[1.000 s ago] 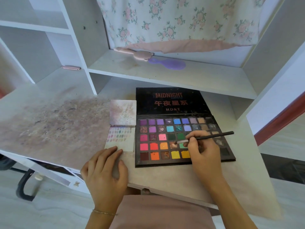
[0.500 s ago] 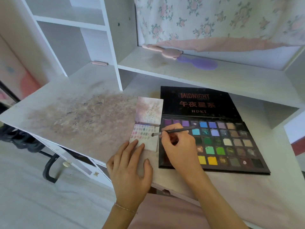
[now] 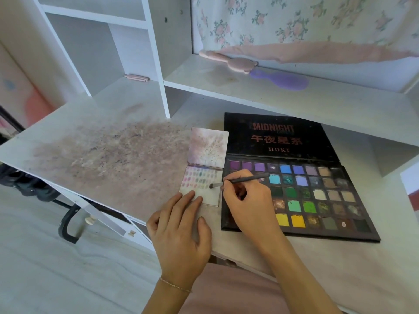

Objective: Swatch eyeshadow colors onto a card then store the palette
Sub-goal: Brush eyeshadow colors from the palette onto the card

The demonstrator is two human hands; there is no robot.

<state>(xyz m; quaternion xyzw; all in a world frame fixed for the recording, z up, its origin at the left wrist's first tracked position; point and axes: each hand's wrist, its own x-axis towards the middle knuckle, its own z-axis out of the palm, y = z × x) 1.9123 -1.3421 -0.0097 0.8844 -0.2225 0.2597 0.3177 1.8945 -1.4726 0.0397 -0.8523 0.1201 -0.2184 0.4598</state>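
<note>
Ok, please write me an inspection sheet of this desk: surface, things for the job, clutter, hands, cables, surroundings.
Surface: white desk, a wide brownish powder stain on its left part.
Job's things: open eyeshadow palette, lid laid back; swatch card left of it, rows of colour dabs on it.
Clutter: pink brush and purple brush on the shelf.
Hands: left hand flat, fingertips on the card's near edge; right hand holds a makeup brush, tip on the card.
Cables: nothing seen.
Surroundings: white shelving, floral cloth above.

Single head-worn view, wide-angle.
It is looking forward and down, close over the desk (image 3: 113, 155), facing the shelving (image 3: 249, 91).
</note>
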